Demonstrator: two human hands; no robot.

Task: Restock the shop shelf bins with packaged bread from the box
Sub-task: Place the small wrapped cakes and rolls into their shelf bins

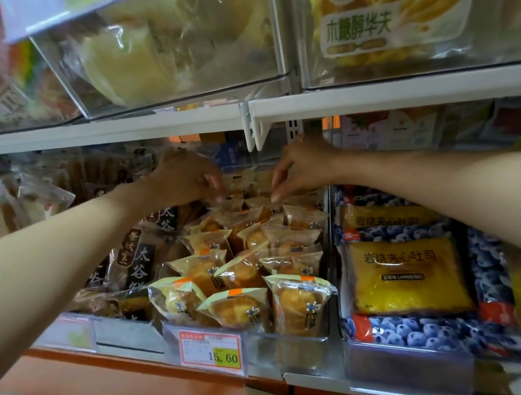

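Rear bread packets (246, 185) beneath left hand (186, 179) and right hand (302, 165)

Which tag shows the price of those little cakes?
Look at the lower shelf and find the clear middle bin of small wrapped cakes. On its front wall sits the price label, red-bordered and reading 15.60; the label to its left is pale and unreadable.

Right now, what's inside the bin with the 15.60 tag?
Wrapped buns fill the bin; the left hand and right hand reach its back rows. Lower layers and its floor are covered.
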